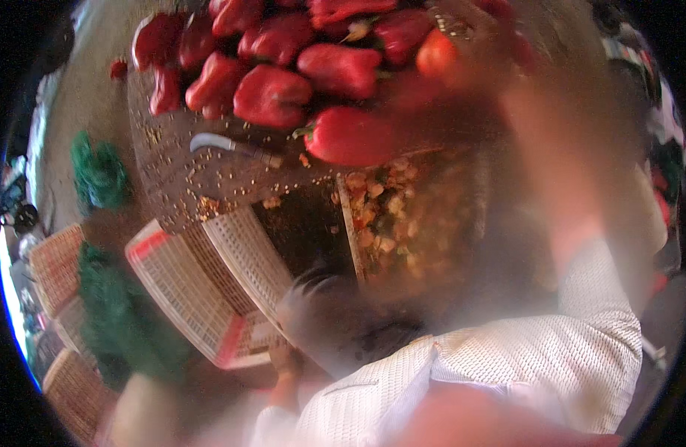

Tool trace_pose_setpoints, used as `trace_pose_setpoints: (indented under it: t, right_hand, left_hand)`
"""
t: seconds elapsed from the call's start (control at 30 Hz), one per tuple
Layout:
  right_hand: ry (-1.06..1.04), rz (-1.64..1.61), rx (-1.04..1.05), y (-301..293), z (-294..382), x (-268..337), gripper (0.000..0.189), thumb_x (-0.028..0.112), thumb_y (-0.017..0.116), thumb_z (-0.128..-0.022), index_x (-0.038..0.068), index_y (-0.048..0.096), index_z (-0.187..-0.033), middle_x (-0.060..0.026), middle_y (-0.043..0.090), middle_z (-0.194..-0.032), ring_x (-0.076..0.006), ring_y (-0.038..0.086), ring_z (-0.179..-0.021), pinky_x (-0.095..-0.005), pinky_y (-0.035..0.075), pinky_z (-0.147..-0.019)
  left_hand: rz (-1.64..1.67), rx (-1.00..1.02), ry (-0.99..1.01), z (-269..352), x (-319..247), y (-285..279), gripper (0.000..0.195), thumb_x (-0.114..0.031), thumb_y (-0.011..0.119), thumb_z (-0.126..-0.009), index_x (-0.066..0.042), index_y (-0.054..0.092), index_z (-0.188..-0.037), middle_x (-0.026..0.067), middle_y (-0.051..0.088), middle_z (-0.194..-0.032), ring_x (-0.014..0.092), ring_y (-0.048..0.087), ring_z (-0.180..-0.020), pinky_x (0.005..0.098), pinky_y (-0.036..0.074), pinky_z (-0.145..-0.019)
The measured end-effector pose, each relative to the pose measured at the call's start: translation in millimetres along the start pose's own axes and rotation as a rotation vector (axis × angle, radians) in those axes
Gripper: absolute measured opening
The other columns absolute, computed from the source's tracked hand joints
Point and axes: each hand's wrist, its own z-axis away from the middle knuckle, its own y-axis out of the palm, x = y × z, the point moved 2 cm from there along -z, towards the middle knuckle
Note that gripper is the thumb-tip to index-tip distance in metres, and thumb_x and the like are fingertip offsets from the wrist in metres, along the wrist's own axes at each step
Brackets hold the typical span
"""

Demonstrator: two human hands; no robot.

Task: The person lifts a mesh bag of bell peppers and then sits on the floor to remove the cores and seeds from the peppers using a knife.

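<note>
My right hand (471, 28), dark and blurred, reaches out to the far right of the table, over the red peppers beside an orange-red pepper (437, 53); its fingers are too unclear to read. Low in the picture, my left hand (286, 360) is at the rim of a white plastic basket (248, 251) with red parts; its fingers are partly hidden. Several large red peppers (273, 96) lie on the dark table. In front of them rests a knife with a curved blade (209, 141), amid scattered seeds. Nearest me on the table side is one red pepper (348, 136) with a green stem.
A container of pepper cores and scraps (390, 215) stands below the table's near edge. Green netting (100, 173) is at the left, with brown woven baskets (58, 268) beyond it. A small red piece (118, 69) lies left of the table.
</note>
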Motion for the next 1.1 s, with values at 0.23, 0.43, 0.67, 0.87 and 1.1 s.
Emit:
trace_pose_setpoints:
  t: [0.23, 0.43, 0.67, 0.87, 1.1]
  right_hand:
    - [0.089, 0.055, -0.061, -46.1, 68.1, 5.8, 0.059, 0.022, 0.068, -0.097, 0.003, 0.044, -0.147, -0.0178, 0.054, -0.144, -0.0300, 0.053, -0.134, -0.0393, 0.046, -0.111]
    - [0.369, -0.600, -0.038, 0.8, 127.1, -13.3, 0.076, 0.024, 0.069, -0.096, -0.004, 0.029, -0.154, -0.0243, 0.035, -0.157, -0.0327, 0.036, -0.146, -0.0398, 0.041, -0.114]
    - [0.675, -0.883, 0.075, 1.4, 194.0, 12.3, 0.066, 0.027, 0.065, -0.098, 0.000, 0.038, -0.152, -0.0178, 0.048, -0.150, -0.0275, 0.048, -0.138, -0.0386, 0.042, -0.112]
    - [0.470, -0.387, 0.360, -4.1, 215.9, 57.4, 0.060, 0.032, 0.064, -0.096, 0.000, 0.049, -0.144, -0.0196, 0.060, -0.137, -0.0319, 0.057, -0.128, -0.0381, 0.046, -0.106]
    - [0.405, -0.484, 0.526, 38.4, 234.3, 63.9, 0.053, 0.030, 0.059, -0.100, 0.001, 0.051, -0.143, -0.0186, 0.056, -0.143, -0.0347, 0.054, -0.131, -0.0405, 0.045, -0.107]
  left_hand:
    - [0.013, -0.004, -0.111, 40.2, 9.8, -24.1, 0.040, -0.033, 0.065, -0.087, -0.005, 0.071, -0.114, 0.0172, 0.070, -0.111, 0.036, 0.064, -0.109, 0.0451, 0.047, -0.099]
    - [0.123, -0.127, -0.245, 67.8, -15.4, -117.9, 0.043, -0.041, 0.066, -0.089, -0.007, 0.072, -0.115, 0.0174, 0.071, -0.112, 0.037, 0.066, -0.108, 0.0461, 0.050, -0.095]
    - [0.342, -0.588, -0.311, -20.5, -46.0, -274.9, 0.048, -0.050, 0.065, -0.091, -0.009, 0.073, -0.113, 0.0187, 0.073, -0.108, 0.039, 0.067, -0.105, 0.0474, 0.052, -0.090]
    - [0.672, -0.411, -0.481, -200.2, -147.3, -377.0, 0.077, -0.069, 0.058, -0.086, -0.003, 0.069, -0.122, 0.0243, 0.063, -0.131, 0.040, 0.058, -0.127, 0.0467, 0.046, -0.103]
    - [0.273, -0.376, -0.431, -279.1, -116.5, -378.5, 0.063, -0.054, 0.064, -0.088, -0.003, 0.069, -0.123, 0.0206, 0.066, -0.129, 0.032, 0.064, -0.121, 0.0432, 0.052, -0.097]
